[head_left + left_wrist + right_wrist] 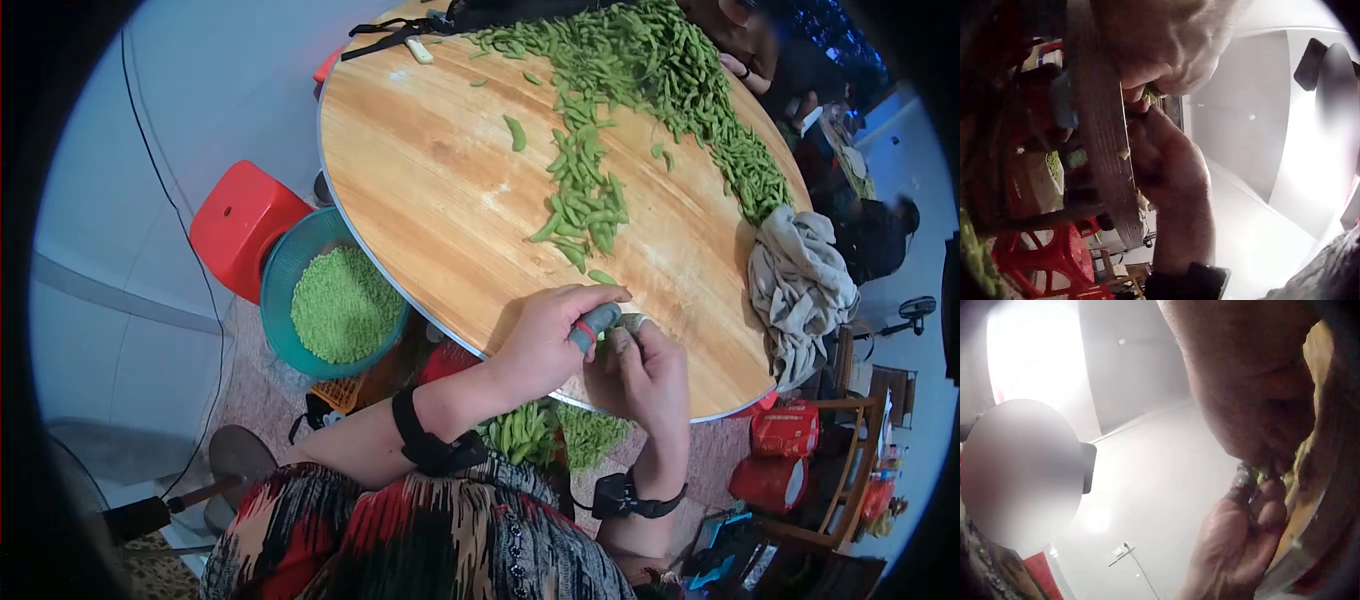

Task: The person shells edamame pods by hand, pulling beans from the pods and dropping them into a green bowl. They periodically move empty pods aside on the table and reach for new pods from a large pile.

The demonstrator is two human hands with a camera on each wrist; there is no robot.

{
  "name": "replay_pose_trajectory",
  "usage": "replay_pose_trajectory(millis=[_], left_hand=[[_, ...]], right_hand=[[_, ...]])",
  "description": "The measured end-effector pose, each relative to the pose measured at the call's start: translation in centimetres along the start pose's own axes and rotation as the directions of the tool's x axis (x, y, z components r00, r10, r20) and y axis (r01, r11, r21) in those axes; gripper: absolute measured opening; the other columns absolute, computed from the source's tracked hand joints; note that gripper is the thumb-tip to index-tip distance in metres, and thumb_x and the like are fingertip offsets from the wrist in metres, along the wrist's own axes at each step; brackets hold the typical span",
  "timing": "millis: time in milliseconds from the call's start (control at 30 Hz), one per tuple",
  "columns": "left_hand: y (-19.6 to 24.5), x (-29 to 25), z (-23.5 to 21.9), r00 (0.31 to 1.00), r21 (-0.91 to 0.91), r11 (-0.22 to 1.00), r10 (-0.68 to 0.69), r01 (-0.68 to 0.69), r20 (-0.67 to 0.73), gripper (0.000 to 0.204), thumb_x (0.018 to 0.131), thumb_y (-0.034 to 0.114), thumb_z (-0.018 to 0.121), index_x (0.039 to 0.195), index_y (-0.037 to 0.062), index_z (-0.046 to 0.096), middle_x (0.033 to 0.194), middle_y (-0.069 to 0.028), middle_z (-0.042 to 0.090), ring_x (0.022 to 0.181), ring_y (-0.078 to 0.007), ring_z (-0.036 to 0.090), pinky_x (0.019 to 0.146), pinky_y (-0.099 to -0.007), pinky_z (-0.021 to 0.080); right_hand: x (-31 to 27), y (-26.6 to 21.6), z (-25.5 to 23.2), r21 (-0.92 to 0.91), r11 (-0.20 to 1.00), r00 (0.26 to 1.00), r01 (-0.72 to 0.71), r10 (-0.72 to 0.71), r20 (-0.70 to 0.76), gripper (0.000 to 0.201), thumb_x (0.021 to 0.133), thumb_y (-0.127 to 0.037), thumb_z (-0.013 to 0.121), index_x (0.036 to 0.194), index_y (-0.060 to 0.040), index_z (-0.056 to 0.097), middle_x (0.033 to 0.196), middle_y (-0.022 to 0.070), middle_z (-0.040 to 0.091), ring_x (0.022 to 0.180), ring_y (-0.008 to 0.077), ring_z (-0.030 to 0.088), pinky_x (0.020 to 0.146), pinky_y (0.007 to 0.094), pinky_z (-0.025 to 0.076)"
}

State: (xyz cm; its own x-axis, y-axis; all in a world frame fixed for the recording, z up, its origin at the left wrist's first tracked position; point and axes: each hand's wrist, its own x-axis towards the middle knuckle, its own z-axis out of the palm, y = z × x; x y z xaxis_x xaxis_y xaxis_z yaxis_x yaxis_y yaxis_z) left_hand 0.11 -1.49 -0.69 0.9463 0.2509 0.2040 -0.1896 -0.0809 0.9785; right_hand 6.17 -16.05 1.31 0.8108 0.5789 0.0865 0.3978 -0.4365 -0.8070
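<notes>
At the near edge of the round wooden table (420,200), my left hand (535,340) and right hand (655,375) meet fingertip to fingertip. Between them they pinch a green soybean pod (1262,471), mostly hidden by the fingers. A grey-green cover with a red band (594,328) wraps the left thumb. Just beyond the hands, a loose trail of soybean pods (585,195) runs back to a large heap of pods (650,55) at the far side.
Left of the table, a teal basin (278,262) holds shelled green beans (345,305), beside a red stool (240,225). A crumpled cloth (800,280) lies on the table's right edge. More greens (520,435) sit below the near edge. Another person's arm (755,75) is at the far right.
</notes>
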Motion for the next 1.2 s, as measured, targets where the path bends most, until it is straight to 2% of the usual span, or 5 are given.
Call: replay_pose_trajectory(millis=[333,633,700,1067,1200], left_hand=[[0.1,0.0,0.1,0.999,0.131,0.991,0.041,-0.041,0.004,0.044,0.078,-0.001,0.058,0.12,0.0056,0.046,0.087,-0.0044,0.058,0.079,-0.0119,0.057,0.067,-0.0271,0.048],[1.1,-0.6,0.8,0.999,0.25,0.968,-0.035,0.033,0.005,0.046,0.075,0.001,0.06,0.119,0.0059,0.047,0.083,-0.0143,0.062,0.08,-0.0234,0.063,0.068,-0.0322,0.048],[-0.1,-0.8,1.1,0.957,0.409,0.866,0.276,-0.288,0.091,0.041,0.073,-0.003,0.058,0.113,0.006,0.054,0.088,-0.0147,0.062,0.082,-0.0279,0.062,0.069,-0.0355,0.05],[0.5,-0.5,1.3,0.925,0.372,0.855,0.378,-0.363,0.034,0.028,0.074,-0.004,0.056,0.101,0.0021,0.054,0.085,-0.0132,0.059,0.075,-0.0263,0.062,0.062,-0.0319,0.049],[-0.7,0.2,0.7,0.968,-0.298,0.921,-0.232,0.25,0.096,0.025,0.081,-0.009,0.046,0.101,0.0049,0.049,0.086,-0.0071,0.059,0.063,-0.0125,0.056,0.054,-0.0216,0.043]], right_hand=[[2.0,-1.0,-0.1,0.401,0.915,0.998,-0.046,0.059,-0.02,0.02,0.084,-0.005,0.057,0.104,-0.0003,0.055,0.083,0.0045,0.057,0.077,0.0102,0.053,0.069,0.0239,0.044],[2.1,-0.2,0.4,0.143,0.989,0.997,-0.042,0.051,-0.061,0.021,0.081,-0.001,0.057,0.101,0.0013,0.053,0.085,0.0045,0.059,0.076,0.0111,0.055,0.069,0.0252,0.045],[2.2,0.7,0.8,0.285,0.958,0.994,-0.014,0.043,-0.096,0.019,0.081,-0.002,0.056,0.099,0.0012,0.053,0.085,0.004,0.06,0.075,0.0119,0.056,0.068,0.0258,0.046],[2.2,1.4,1.2,0.868,0.376,0.93,-0.323,0.294,0.219,0.015,0.087,-0.013,0.055,0.1,-0.0053,0.054,0.071,-0.004,0.05,0.052,0.0011,0.041,0.041,0.0142,0.03],[2.2,0.6,0.2,0.733,0.659,0.949,-0.167,0.309,-0.062,0.015,0.087,-0.015,0.055,0.098,-0.0047,0.054,0.076,-0.0031,0.053,0.056,0.0032,0.045,0.046,0.0171,0.036]])
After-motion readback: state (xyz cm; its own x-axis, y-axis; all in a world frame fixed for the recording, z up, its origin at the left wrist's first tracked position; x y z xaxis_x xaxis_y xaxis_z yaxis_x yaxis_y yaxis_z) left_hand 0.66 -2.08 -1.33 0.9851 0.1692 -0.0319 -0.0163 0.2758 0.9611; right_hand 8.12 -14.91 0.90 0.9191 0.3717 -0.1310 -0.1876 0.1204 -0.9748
